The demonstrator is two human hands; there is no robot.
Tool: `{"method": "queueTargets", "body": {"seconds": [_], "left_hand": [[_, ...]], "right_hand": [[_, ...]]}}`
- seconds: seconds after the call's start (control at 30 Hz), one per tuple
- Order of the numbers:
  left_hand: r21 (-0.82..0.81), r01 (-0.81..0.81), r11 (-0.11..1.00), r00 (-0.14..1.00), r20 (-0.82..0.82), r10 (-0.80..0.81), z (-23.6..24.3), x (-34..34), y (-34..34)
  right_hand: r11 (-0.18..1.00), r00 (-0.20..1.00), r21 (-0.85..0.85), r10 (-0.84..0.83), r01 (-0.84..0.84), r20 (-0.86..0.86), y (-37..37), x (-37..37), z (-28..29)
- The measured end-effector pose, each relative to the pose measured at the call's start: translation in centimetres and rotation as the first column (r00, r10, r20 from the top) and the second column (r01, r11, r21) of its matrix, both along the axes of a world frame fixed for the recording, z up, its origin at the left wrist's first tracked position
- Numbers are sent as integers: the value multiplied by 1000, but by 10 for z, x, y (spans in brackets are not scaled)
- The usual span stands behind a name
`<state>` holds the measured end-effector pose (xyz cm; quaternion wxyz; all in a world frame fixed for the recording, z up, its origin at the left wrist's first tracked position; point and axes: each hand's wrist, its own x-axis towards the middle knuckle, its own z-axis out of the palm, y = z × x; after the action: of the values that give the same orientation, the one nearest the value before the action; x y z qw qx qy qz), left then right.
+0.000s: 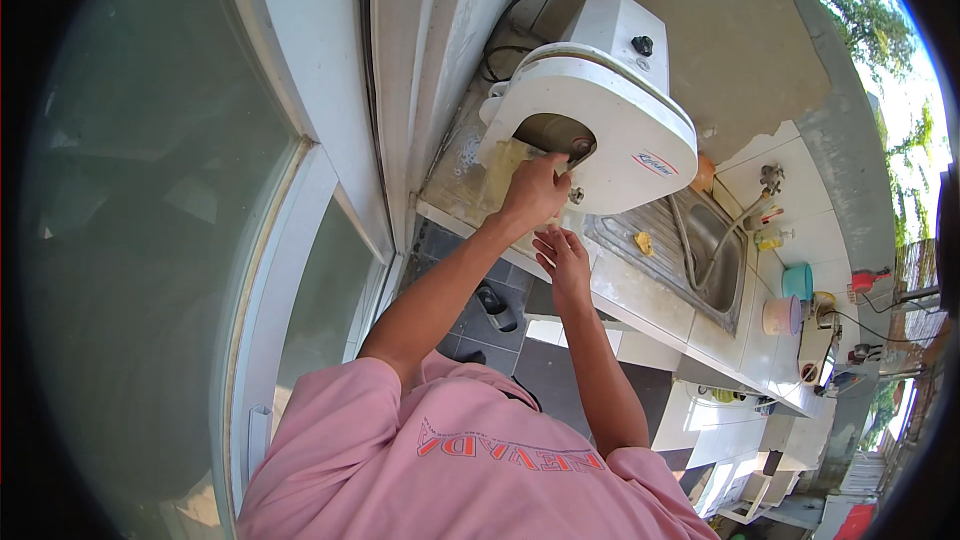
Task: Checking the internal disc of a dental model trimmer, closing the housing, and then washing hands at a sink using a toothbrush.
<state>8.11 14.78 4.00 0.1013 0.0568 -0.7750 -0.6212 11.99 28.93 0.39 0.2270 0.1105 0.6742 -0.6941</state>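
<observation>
A white machine [625, 145] with a rounded front cover and a dark opening [555, 130] stands on the counter. My left hand [535, 192] is at the lower edge of this opening, its fingers curled closed; what they grip is hidden. Just below it is my right hand [565, 258], fingers bent together under the machine's front edge, apart from the cover. Whatever lies at its fingertips is too small to name. Pale yellowish matter [503, 168] shows beside my left hand, below the opening. A small metal knob [576, 196] sits on the cover beside my left fingers.
Right of the machine is a metal sink [722, 255] with a hose and a yellow piece [644, 242] on its drainboard. A teal cup [798, 281] and a pink tub [782, 316] stand beyond. A glass door [150, 240] borders the left; a sandal [496, 307] lies on the floor.
</observation>
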Motion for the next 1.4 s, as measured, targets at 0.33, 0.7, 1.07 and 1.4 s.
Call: {"method": "queueTargets", "body": {"seconds": [0.33, 0.7, 1.07, 1.4], "left_hand": [[109, 57, 992, 990, 123, -70, -10, -10, 13], [77, 47, 996, 996, 75, -53, -13, -13, 13], [-167, -68, 984, 996, -64, 58, -25, -15, 18], [-211, -78, 974, 994, -93, 60, -25, -15, 21]], "right_hand": [[1000, 1000, -14, -3, 3, -5, -1, 0, -2], [1000, 1000, -11, 0, 0, -4, -1, 1, -1], [1000, 1000, -19, -7, 7, -5, -3, 2, 2], [999, 1000, -29, -19, 19, -5, -2, 3, 3]]}}
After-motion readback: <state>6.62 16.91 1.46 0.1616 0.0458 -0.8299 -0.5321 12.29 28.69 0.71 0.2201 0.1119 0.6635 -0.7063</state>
